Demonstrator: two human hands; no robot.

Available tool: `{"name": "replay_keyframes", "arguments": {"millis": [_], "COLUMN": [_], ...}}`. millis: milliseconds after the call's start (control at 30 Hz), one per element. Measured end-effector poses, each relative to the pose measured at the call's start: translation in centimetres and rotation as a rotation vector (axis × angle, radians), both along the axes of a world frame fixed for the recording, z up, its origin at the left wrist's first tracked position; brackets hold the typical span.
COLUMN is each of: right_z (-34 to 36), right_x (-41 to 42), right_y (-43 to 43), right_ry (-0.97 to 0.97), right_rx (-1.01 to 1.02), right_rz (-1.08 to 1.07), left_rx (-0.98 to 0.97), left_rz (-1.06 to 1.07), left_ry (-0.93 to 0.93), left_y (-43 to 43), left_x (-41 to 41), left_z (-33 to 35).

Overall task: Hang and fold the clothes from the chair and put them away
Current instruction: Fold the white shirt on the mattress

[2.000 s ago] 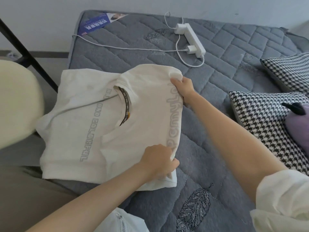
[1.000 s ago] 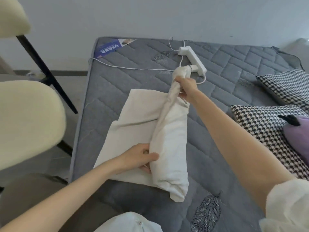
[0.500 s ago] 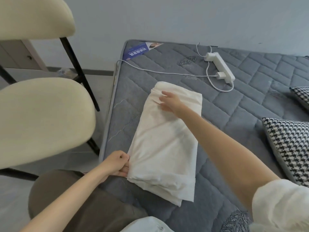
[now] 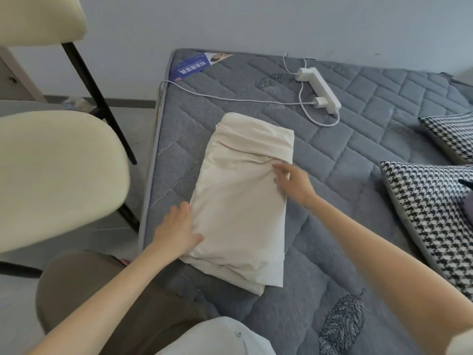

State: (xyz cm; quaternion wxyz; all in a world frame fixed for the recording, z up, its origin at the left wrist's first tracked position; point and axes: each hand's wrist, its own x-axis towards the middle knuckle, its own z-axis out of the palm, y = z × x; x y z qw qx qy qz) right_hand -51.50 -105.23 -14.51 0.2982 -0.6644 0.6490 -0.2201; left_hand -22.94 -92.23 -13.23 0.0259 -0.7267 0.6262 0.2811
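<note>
Left hand (image 4: pixel 176 231) and right hand (image 4: pixel 294 184) rest straight-fingered on the shirt (image 4: pixel 238 206); lifting unevenly could spill the folds beneath them

One folded cream garment (image 4: pixel 243 201) near the left edge of the one gray mattress (image 4: pixel 358 175). Two hands on it: left hand (image 4: pixel 176 231), right hand (image 4: pixel 294 183). Two houndstooth pillows along the right edge, near pillow (image 4: pixel 435 221) and far pillow (image 4: pixel 450 134). One white power strip (image 4: pixel 320 89) toward the far edge, one charger (image 4: pixel 320 101) plugged into it. One blue label (image 4: pixel 194 66) at the far left corner. Two cream chair pads off the left edge, lower pad (image 4: pixel 58 170) and upper pad (image 4: pixel 38 19). One chair or two, can't tell.
</note>
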Motion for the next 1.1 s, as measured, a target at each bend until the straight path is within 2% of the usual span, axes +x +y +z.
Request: {"name": "replay_keyframes", "arguments": {"millis": [67,100,167,200,267,333,467,633,800,1000,1100], "right_z": [0.8,1.1,1.5,1.6,1.7,1.6,0.7,0.0,-0.9,-0.9,-0.5], "right_x": [-0.3,-0.6,-1.1,-1.3,-1.8,-2.2,-2.5,-2.1,-2.4,-2.5,-2.3], "right_y": [-0.7,-1.1,-2.0,-2.5,-3.6,-4.9,-7.3,-8.8,-10.0,-10.9,-11.9], "right_ry": [-0.056,-0.064,-0.077,-0.090,-0.119,-0.134,-0.154,-0.262,-0.189,-0.302,-0.273], "right_rx": [-0.045,-0.055,-0.057,-0.051,-0.030,0.021,0.184,0.244,0.169,0.101,0.029], "right_rz": [-0.106,-0.134,-0.176,-0.204,-0.271,-0.335,-0.404,-0.461,-0.435,-0.419,-0.425], "left_rx": [-0.245,-0.318,-0.298,-0.249,-0.186,-0.157,-0.150,-0.077,0.013,0.117,0.197], "left_rz": [-0.107,-0.164,-0.310,-0.404,-0.561,-0.635,-0.624,-0.645,-0.594,-0.655,-0.680], "left_ry": [-0.081,-0.011,0.198,0.245,0.218,0.110,0.002,-0.034,0.124,0.204,0.301], "left_y": [-0.3,-0.6,-1.3,-1.5,-1.4,-1.0,-1.1,-2.1,-2.9,-3.3,-3.4], "left_x": [-1.8,-3.0,-5.6,-7.1,-9.9,-12.4,-15.1,-16.3,-15.7,-15.9,-15.0], "left_z": [0.8,1.3,2.2,2.4,2.5,2.2,1.4,1.0,0.6,1.4,2.0]}}
